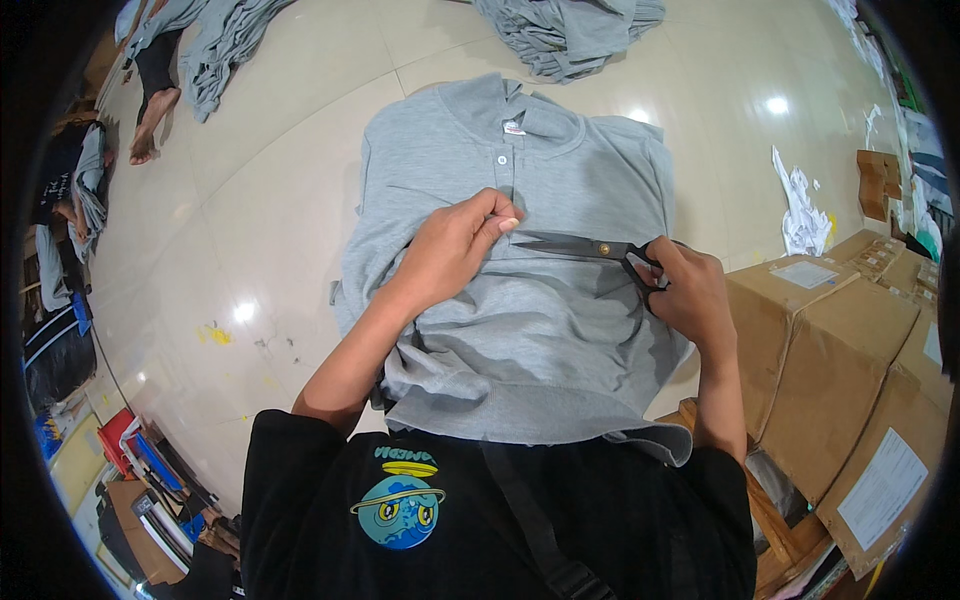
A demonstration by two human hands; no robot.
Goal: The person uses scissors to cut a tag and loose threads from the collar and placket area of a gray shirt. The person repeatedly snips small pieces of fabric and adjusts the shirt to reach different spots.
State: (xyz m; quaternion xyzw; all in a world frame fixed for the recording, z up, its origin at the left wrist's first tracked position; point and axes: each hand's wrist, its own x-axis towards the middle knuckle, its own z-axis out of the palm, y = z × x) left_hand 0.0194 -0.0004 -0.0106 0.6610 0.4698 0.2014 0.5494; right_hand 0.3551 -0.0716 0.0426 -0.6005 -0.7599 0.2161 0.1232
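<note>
A grey polo shirt point(590, 330) lies spread in front of me, collar away from me, with a button point(502, 160) on its placket. My left hand point(450, 250) has thumb and forefinger pinched on the placket below that button, perhaps on a thread too small to make out. My right hand point(688, 295) grips black-handled scissors point(570, 246), whose long dark blades point left across the shirt, their tips close to my left fingertips.
Cardboard boxes point(840, 360) stand at my right, beside white scraps point(800, 210). Grey garment piles point(560, 30) lie on the tiled floor point(250, 200) ahead. Another person's bare foot point(150, 125) shows at upper left; assorted items point(150, 480) crowd the left edge.
</note>
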